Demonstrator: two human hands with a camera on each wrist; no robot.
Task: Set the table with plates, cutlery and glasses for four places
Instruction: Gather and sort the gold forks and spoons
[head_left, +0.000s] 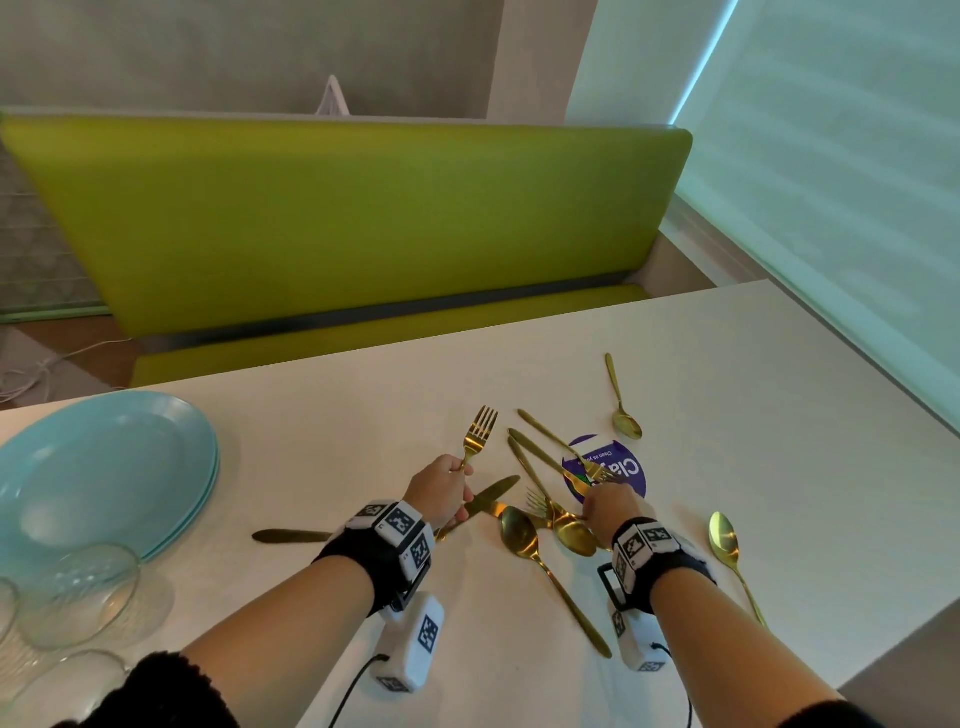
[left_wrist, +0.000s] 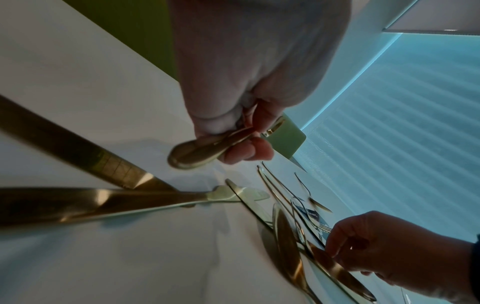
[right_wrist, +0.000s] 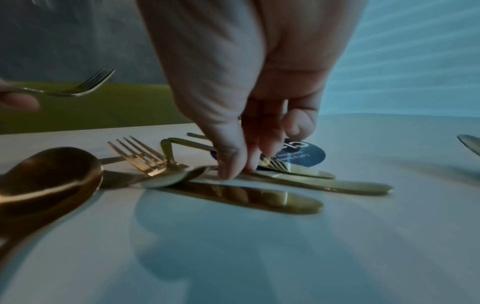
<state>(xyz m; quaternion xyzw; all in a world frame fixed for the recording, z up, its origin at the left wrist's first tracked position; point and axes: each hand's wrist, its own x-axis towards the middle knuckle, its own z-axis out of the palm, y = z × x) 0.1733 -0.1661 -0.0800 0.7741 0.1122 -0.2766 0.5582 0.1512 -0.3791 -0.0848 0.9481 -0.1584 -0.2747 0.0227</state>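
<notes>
A gold metal fork (head_left: 478, 434) is gripped by the left hand (head_left: 440, 491); the right hand (head_left: 610, 506) fingers (right_wrist: 231, 162) are pressed onto gold cutlery (head_left: 550, 512) on the white bench (head_left: 753, 415), grasp unclear.

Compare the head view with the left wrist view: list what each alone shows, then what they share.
Head view only: stacked blue plates, glasses, the fork's tines, the whole green bench.
Left wrist view only: handle ends pinched in the left hand's fingers.
Shared: the right hand reaching into the gold cutlery pile, and the white table.
</notes>
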